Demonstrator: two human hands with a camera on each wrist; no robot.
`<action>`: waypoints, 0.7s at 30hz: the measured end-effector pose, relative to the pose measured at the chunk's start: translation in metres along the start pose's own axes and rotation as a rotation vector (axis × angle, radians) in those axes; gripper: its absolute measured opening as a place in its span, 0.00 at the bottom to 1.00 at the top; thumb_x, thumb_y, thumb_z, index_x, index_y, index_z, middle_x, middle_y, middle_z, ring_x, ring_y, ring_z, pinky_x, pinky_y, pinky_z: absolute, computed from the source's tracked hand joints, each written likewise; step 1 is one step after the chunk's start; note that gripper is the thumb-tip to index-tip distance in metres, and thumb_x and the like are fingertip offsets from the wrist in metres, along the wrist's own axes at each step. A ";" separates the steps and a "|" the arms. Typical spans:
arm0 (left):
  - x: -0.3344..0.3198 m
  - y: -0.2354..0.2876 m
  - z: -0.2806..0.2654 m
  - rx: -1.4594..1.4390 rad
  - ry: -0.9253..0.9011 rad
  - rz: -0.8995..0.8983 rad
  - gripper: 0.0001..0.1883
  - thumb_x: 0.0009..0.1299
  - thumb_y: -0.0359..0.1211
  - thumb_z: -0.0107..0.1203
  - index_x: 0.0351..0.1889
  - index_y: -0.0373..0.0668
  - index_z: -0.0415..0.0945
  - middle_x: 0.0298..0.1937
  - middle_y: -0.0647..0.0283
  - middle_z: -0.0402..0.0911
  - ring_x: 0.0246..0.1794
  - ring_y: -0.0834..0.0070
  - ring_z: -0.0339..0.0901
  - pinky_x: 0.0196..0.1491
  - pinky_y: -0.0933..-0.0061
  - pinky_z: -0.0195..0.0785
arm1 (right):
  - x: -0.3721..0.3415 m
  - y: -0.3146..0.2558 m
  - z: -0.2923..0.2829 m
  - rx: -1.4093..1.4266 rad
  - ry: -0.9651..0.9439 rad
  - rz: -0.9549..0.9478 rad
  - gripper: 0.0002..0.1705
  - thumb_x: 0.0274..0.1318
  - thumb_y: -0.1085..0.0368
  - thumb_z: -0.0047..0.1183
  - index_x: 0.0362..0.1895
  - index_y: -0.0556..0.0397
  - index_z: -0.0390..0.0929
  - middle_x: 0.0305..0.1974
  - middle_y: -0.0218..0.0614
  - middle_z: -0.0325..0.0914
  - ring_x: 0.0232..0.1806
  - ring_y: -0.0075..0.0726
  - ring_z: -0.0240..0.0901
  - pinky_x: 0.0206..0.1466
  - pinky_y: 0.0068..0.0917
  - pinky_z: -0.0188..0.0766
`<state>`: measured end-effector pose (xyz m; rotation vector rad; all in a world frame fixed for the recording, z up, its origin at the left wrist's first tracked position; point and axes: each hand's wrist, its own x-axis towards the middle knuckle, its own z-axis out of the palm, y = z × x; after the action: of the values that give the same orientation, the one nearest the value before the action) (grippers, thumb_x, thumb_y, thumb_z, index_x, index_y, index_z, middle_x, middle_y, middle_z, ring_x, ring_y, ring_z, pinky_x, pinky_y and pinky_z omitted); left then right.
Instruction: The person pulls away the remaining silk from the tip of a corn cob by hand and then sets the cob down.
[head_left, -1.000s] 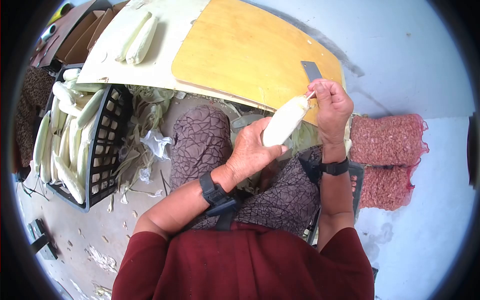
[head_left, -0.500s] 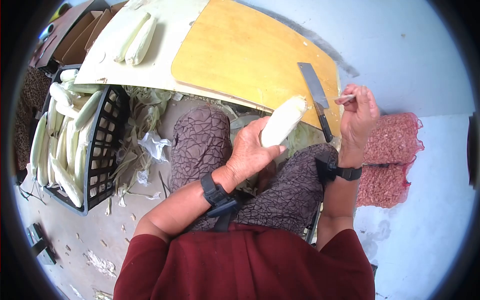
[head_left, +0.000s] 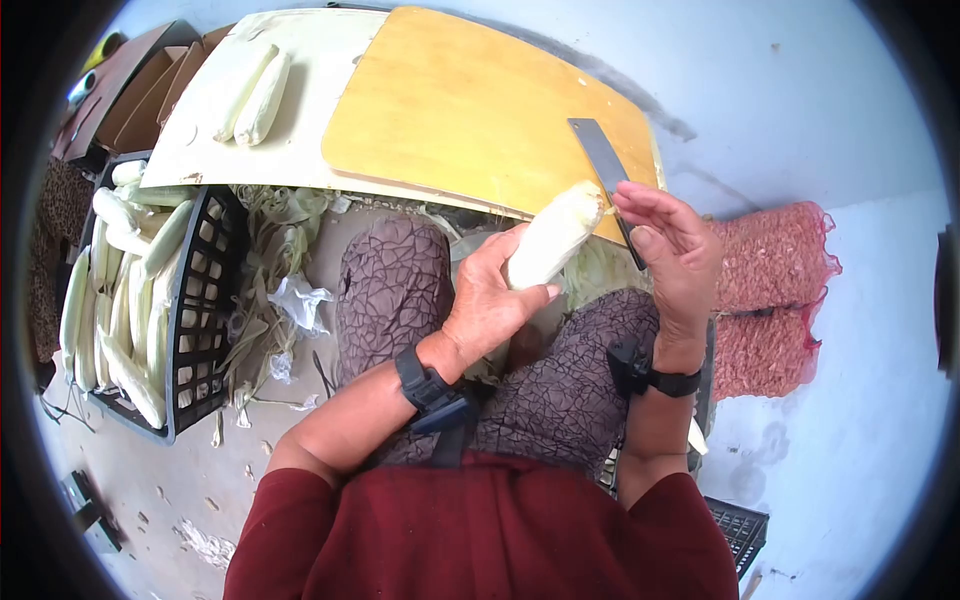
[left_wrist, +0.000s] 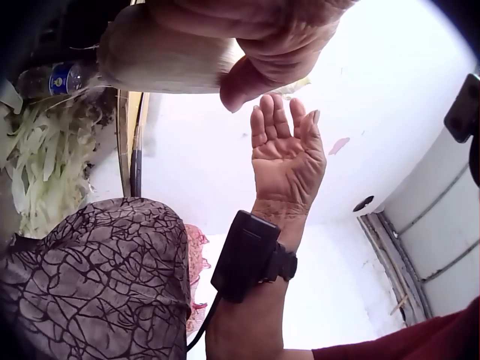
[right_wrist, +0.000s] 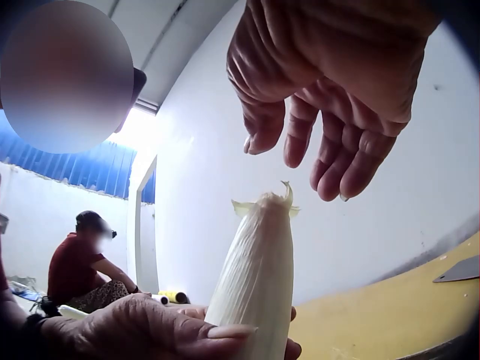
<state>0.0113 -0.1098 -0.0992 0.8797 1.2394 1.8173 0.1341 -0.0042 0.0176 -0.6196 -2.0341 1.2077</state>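
My left hand grips an ear of corn in pale husk, thumb along one side, its trimmed end tilted up toward the board. In the right wrist view small husk flaps stick out around the top of the corn. My right hand is beside that end, fingers loosely extended with nothing between them; the left wrist view shows its bare palm. A cleaver lies on the yellow board, its handle partly behind the right hand's fingers.
Two husked ears lie on the white tabletop. A black crate full of corn stands at left, with stripped husks beside it. Red mesh sacks lie at right. Another person sits in the background.
My right hand pulled away from the corn's end with a thin strip, leaving the cleaver on the board, then came back to the corn without the strip. The left hand keeps its grip.
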 end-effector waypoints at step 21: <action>-0.003 0.002 0.005 0.405 -0.029 -0.055 0.29 0.49 0.27 0.67 0.52 0.40 0.74 0.47 0.54 0.77 0.50 0.64 0.76 0.54 0.67 0.68 | -0.006 0.046 0.007 -0.014 0.084 -0.067 0.10 0.47 0.79 0.58 0.37 0.59 0.80 0.45 0.40 0.79 0.44 0.28 0.76 0.50 0.24 0.73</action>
<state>0.0169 -0.1111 -0.0962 1.0726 1.6283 1.5281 0.1352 0.0092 -0.0273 -0.5940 -1.9790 1.1116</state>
